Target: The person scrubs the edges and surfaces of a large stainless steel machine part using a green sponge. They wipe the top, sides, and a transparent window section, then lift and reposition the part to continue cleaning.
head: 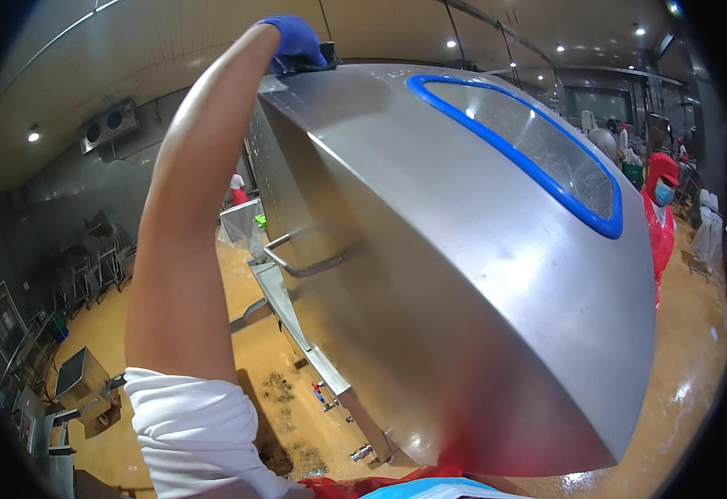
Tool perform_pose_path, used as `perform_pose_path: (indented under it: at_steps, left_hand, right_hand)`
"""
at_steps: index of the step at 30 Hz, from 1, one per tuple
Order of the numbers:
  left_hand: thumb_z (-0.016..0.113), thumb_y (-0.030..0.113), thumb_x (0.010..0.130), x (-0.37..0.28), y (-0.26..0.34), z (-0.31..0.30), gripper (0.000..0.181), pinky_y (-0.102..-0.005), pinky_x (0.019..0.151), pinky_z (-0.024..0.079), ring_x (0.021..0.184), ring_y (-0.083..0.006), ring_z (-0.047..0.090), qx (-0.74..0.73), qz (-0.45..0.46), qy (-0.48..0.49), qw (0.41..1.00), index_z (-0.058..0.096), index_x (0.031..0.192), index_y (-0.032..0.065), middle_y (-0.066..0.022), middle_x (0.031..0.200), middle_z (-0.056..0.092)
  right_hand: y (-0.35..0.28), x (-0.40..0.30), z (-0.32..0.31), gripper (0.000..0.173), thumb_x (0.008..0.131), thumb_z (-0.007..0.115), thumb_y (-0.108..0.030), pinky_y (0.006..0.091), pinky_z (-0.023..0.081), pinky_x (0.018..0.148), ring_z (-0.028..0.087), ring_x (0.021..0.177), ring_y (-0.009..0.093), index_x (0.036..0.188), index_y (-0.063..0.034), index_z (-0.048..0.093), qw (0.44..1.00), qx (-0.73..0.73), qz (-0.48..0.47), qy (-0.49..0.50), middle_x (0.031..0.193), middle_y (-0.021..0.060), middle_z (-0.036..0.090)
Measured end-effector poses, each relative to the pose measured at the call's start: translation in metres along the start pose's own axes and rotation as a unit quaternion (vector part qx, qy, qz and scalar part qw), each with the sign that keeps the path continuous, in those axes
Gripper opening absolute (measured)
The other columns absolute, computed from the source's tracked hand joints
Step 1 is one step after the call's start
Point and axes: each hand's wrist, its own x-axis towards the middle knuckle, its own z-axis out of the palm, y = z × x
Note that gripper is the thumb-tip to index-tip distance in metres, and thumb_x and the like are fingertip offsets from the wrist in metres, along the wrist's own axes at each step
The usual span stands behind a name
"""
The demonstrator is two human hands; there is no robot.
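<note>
My left hand [298, 42], in a blue glove, is raised overhead at the top edge of a large stainless-steel machine hood [450, 206]. Under its fingers is a dark green scouring pad [328, 56], pressed on the steel. A long window [525, 137] with a blue rubber seal [513, 153] is set into the hood's sloping face. Below my forearm, a bent metal bar handle [313, 268] sticks out from the hood's side panel. Small drops and wet streaks show near the hood's upper edge. My right hand is out of view.
A person in a red hood and apron [659, 212] stands beyond the hood at right. Valves with red and blue levers [318, 392] project low on the machine. A steel bin [83, 380] stands on the wet yellow floor [313, 430] at left.
</note>
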Motion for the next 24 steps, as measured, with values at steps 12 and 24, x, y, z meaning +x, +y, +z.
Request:
perform_pose_path:
  at_steps: [12, 24]
  left_hand:
    - [0.081, 0.045, 0.084, -0.003, -0.022, -0.006, 0.05, -0.0429, 0.075, 0.061, 0.09, -0.0249, 0.069, -0.034, -0.023, -0.014, 0.999, 0.072, 0.12, 0.011, -0.0099, 0.109, 0.072]
    - [0.083, 0.052, 0.081, -0.009, -0.015, -0.008, 0.061, -0.0527, 0.085, 0.057, 0.105, -0.0308, 0.066, -0.042, -0.068, -0.039, 0.996, 0.068, 0.123, 0.0107, -0.0141, 0.128, 0.065]
  right_hand:
    - [0.007, -0.026, -0.03, 0.049, 0.089, 0.074, -0.043, 0.0458, 0.049, 0.096, 0.062, 0.113, 0.034, 0.126, -0.0118, 0.066, 0.997, 0.06, 0.036, 0.028, 0.122, 0.0131, 0.067]
    - [0.004, -0.057, -0.035, 0.047, 0.088, 0.075, -0.041, 0.0456, 0.05, 0.093, 0.064, 0.109, 0.035, 0.123, -0.0105, 0.067, 0.99, 0.1, 0.078, 0.056, 0.118, 0.0139, 0.068]
